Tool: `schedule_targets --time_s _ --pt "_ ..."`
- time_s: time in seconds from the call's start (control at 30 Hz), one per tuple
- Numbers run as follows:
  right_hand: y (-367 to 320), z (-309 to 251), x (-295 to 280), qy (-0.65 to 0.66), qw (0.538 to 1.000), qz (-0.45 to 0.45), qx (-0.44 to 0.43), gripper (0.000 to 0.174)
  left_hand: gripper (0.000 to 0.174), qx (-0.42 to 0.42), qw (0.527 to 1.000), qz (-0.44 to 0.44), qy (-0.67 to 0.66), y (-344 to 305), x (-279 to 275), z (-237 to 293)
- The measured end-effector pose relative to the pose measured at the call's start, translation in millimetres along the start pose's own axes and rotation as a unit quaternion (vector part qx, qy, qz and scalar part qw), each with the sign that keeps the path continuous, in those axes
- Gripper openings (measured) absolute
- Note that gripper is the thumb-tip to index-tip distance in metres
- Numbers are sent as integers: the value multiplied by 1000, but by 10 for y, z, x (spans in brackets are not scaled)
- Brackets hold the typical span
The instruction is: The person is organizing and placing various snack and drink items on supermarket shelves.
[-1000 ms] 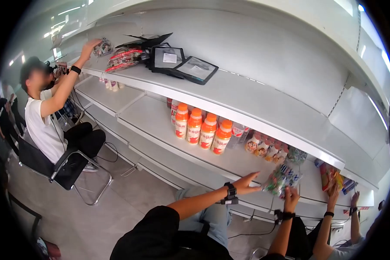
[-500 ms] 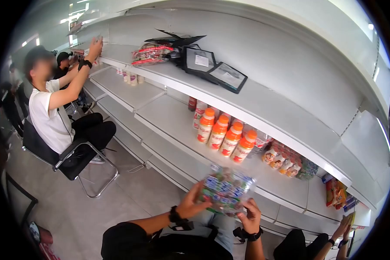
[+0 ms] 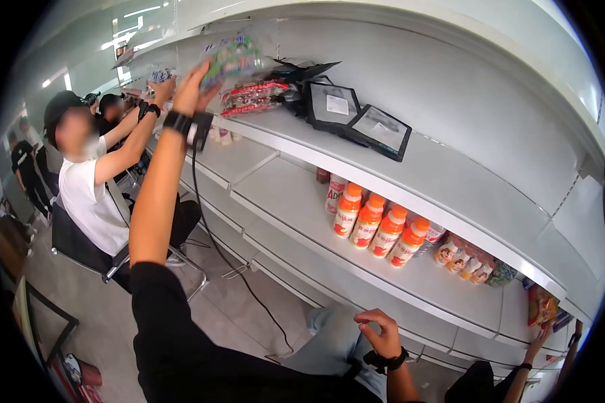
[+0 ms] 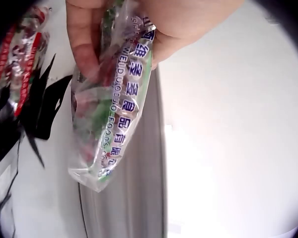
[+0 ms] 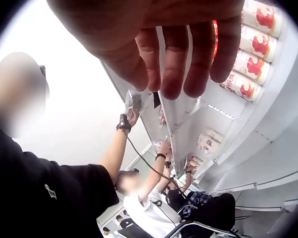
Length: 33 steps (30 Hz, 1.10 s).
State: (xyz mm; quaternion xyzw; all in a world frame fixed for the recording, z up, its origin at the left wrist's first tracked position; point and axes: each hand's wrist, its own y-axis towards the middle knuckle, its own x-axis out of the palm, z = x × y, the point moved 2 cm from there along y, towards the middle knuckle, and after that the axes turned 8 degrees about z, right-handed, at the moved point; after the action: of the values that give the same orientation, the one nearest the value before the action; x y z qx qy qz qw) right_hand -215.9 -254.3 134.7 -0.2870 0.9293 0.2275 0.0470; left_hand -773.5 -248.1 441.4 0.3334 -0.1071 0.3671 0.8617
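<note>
My left hand (image 3: 192,88) grips a clear plastic bag of wrapped sweets (image 3: 238,57) by its edge, raised over the left part of the upper shelf. In the left wrist view the bag (image 4: 111,116) has blue lettering down its side and red and green pieces inside, with thumb and fingers on opposite faces. Right beneath it in the head view lies a red-and-clear bag (image 3: 255,98) on the shelf. My right hand (image 3: 382,334) is over my lap, holding nothing, its fingers loosely bent; the right wrist view shows the fingers (image 5: 174,74) hanging apart.
Black-framed pouches (image 3: 333,104) lie on the upper shelf (image 3: 444,158). Below stand orange-capped bottles (image 3: 375,228) and a pack of small bottles (image 3: 464,260). At left sits a person in a white shirt (image 3: 91,191); at right another person's hand (image 3: 539,336) reaches to the shelf. A cable (image 3: 228,258) hangs from my left wrist.
Both hands held the sweets bag low in front of me; my left hand has carried it up and left to the upper shelf. The right hand has let go and stays low.
</note>
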Motion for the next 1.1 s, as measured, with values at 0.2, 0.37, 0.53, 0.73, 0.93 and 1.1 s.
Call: schedule_targets --time_s 0.2,0.37,0.53,0.73,0.93,1.1 --pt "-115 141 11 -6 998 32 46 20 86 -3 874 -47 484 1411 -36 -711" --pt "-254 266 -32 6 995 67 72 19 80 94 759 -31 644 1373 -4 -1037" --pt "-297 324 -146 11 992 75 104 19 52 488 648 -21 584 514 775 -803" --pt "-175 200 -165 -9 993 80 81 19 66 330 688 -417 495 -946 2085 -1255" --pt "-372 108 -213 6 993 86 77 17 68 215 651 -530 499 -1667 2479 -1179" --pt "-617 251 -302 21 989 113 91 18 53 308 700 -503 403 -1976 2347 -1111"
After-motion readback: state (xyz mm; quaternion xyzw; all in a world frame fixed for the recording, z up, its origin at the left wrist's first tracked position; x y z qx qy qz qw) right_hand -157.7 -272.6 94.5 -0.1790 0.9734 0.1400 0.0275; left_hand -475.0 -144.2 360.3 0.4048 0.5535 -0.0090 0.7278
